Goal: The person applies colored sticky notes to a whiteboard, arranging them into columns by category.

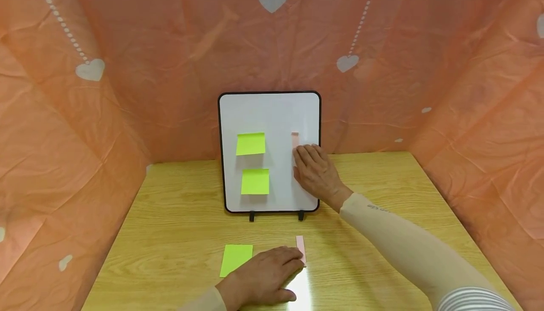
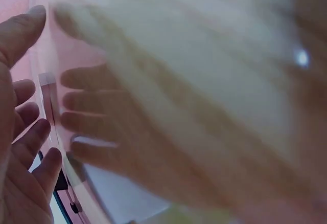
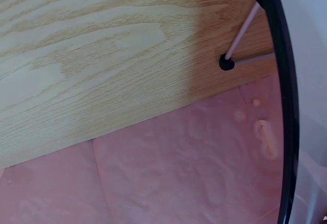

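Note:
A small whiteboard [image 1: 278, 117] with a black frame stands upright on two black feet in the head view. Two yellow-green sticky notes [image 1: 250, 144] hang on its left half, one above the other. On the right half, a narrow pink paper strip [image 1: 295, 139] is stuck, and my right hand [image 1: 316, 171] touches its lower part, fingers lying against the board. My left hand [image 1: 269, 275] is low over the table, its fingertips at a second pink strip [image 1: 301, 245]. Partly behind that hand lies another yellow-green note [image 1: 235, 256]. Left-hand fingers [image 2: 38, 132] look loosely bent.
The wood-grain table [image 1: 178, 226] is glossy and mirrors the hand in the left wrist view. Pink-orange cloth [image 1: 178, 65] with white hearts surrounds it at the back and sides. The right wrist view shows the board's black edge [image 3: 290, 111] and a thin support rod [image 3: 242, 32].

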{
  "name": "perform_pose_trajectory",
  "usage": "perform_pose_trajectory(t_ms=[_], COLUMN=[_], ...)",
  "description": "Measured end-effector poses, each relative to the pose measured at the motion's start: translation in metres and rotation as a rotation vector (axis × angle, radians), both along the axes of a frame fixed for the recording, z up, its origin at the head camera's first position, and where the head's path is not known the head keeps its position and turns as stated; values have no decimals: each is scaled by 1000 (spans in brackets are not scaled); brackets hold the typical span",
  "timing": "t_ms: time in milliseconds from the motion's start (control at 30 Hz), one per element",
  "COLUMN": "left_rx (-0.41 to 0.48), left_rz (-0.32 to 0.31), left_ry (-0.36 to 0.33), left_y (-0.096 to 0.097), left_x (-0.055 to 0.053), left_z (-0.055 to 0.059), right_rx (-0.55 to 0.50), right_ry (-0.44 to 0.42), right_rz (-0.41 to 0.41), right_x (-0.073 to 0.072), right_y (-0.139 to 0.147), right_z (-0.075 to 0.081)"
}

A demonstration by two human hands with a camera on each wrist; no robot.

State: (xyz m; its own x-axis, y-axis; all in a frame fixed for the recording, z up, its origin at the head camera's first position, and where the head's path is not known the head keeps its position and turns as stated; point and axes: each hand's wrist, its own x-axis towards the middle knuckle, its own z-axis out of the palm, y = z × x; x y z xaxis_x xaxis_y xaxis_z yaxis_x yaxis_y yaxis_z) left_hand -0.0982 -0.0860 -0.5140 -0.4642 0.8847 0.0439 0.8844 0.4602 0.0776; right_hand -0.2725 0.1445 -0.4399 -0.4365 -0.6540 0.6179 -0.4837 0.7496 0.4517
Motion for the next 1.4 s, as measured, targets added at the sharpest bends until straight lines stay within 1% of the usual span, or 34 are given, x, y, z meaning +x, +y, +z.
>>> perform_pose_trajectory(t_ms=[33, 133, 167, 233, 300, 367, 467, 533, 600, 667, 733, 800, 867, 967, 1067, 1167, 1267, 1400], left_rx=[-6, -12, -10, 12, 45, 72, 75, 65, 31, -19, -84, -166, -237, -318, -351, -384, -417, -438], left_rz=[16, 65, 85, 127, 172, 202, 218, 215, 216, 230, 256, 294, 319, 311, 282, 265, 260, 266], left_ry=[-15, 12, 43, 138, 238, 332, 429, 459, 461, 442, 411, 376, 353, 352, 362, 368, 368, 362], left_y=[-1, -2, -3, -5, -8, -9, -7, -2, 3, 8, 11, 14, 16, 18, 20, 23, 25, 26], left_x=[-1, -9, -13, -25, -39, -55, -79, -94, -108, -122, -135, -146, -155, -165, -172, -176, -180, -185], left_z=[2, 10, 14, 26, 42, 61, 92, 112, 130, 144, 155, 161, 165, 166, 168, 170, 172, 173], right_rx=[-1, 1, -1, -1, 12, 24, 44, 55, 63, 72, 79, 88, 106, 131, 148, 160, 169, 177], right_ry=[-3, -10, -11, -12, -14, -15, -15, -12, -8, -1, -4, -15, -32, -56, -76, -98, -107, -104], right_rz=[-3, -12, -9, -6, -13, -20, -37, -44, -49, -54, -57, -62, -75, -100, -119, -129, -137, -137], right_x=[0, 0, 0, 0, 0, 0, 1, 1, 1, 1, 2, 2, 4, 6, 8, 10, 11, 11], right_y=[0, 1, 2, 3, 4, 5, 7, 7, 7, 7, 6, 5, 3, 2, 2, 2, 3, 4], right_z=[0, -1, -1, -1, -1, -2, -2, -2, -3, -4, -4, -5, -4, -3, -2, -1, 0, -1])
